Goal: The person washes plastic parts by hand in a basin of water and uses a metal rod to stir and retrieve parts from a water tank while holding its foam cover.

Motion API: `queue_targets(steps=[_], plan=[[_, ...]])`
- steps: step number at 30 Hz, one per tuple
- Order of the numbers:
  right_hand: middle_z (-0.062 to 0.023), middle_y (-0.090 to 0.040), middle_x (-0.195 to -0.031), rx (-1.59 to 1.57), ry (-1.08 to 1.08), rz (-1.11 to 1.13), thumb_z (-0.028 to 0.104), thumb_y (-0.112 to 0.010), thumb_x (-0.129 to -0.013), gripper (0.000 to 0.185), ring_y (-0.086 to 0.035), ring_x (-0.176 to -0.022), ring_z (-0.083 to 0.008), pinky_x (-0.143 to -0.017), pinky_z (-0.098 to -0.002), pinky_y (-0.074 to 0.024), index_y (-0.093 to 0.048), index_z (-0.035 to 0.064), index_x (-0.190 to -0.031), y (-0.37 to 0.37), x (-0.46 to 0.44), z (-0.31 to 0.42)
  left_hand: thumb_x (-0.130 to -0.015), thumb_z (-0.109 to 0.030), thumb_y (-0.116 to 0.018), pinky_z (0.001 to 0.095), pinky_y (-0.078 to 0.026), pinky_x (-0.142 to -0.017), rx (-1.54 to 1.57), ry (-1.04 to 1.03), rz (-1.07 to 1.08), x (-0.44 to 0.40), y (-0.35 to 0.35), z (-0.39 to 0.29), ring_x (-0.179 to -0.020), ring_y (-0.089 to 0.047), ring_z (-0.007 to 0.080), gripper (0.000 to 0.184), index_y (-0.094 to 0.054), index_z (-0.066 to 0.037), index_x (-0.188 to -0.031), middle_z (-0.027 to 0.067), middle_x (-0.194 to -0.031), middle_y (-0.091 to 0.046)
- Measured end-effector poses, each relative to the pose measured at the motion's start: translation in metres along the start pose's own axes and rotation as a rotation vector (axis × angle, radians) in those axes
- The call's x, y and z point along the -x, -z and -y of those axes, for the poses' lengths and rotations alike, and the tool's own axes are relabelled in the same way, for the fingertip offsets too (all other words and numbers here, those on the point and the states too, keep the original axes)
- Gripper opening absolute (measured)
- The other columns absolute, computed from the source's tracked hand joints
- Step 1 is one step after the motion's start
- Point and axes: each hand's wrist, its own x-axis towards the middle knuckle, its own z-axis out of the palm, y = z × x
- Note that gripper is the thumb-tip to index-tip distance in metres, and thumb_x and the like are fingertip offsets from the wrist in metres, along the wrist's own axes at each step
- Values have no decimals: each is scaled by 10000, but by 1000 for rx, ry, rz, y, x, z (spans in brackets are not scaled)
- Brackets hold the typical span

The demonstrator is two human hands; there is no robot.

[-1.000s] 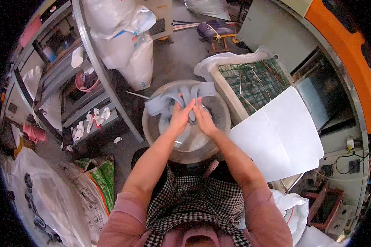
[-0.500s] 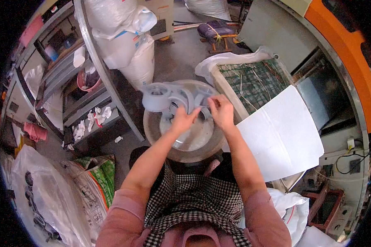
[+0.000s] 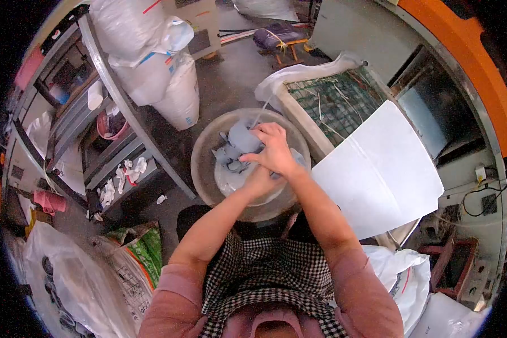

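Note:
A wide round basin (image 3: 204,174) stands between my knees, with pale material in its bottom. Over it are bluish-grey plastic moulded pieces (image 3: 243,138), partly curved; their exact kind I cannot make out. My right hand (image 3: 277,147) is curled at the right edge of the upper piece, thumb and fingers closed round it. Just below, my left hand (image 3: 260,183) reaches in under the right one, and its fingers are largely hidden. The two hands overlap close together above the basin.
Right of the basin, a white sheet (image 3: 380,172) lies partly over a crate with green netting (image 3: 327,107). A metal rack (image 3: 135,115) and stacked white sacks (image 3: 177,90) stand at left. A clear bag with dark rings (image 3: 67,281) sits front left.
The plastic pieces have come lower and closer together over the basin. My right hand has moved left across my left hand, which has shifted down and right. The view has tilted slightly.

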Motion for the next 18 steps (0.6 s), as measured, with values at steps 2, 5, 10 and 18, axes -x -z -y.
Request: queue_targets(steps=[2,5,10,18], plan=[[-109,-557,-973,6,-46,92,439,-799,-544,651,-493,-985,-297,-913,-411,-335,-628,1,-996,-4,2,-10,-701,-233,-729,422,-360,-976,-12,-10,10,4,-5,6,-1198,-433,358,668,-440,5,-1255,221,-1272,-473],[-113,-558,-994,13,-156,225,520,-762,-550,682,-481,-1005,-297,-942,-431,-311,-646,-3,-973,-8,4,-24,-706,-245,-730,430,-365,-969,6,107,53,4,-7,5,-1183,-448,359,666,-441,2,-1254,228,-1241,-497],[-129,-559,-1016,157,-315,350,605,-711,-576,732,-464,-1050,-299,-960,-467,-299,-654,-15,-962,-31,22,-47,-700,-222,-742,387,-489,-691,-94,144,196,0,-6,13,-770,-630,283,654,-440,31,-1222,200,-977,-617],[-161,-639,-744,-137,-938,106,529,-533,-831,533,-628,-755,-292,-714,-366,-479,-675,24,-739,30,9,-35,-724,-188,-738,321,-464,-533,346,252,-61,-27,1,52,-552,-583,156,299,-621,49,-863,114,-702,-637]])
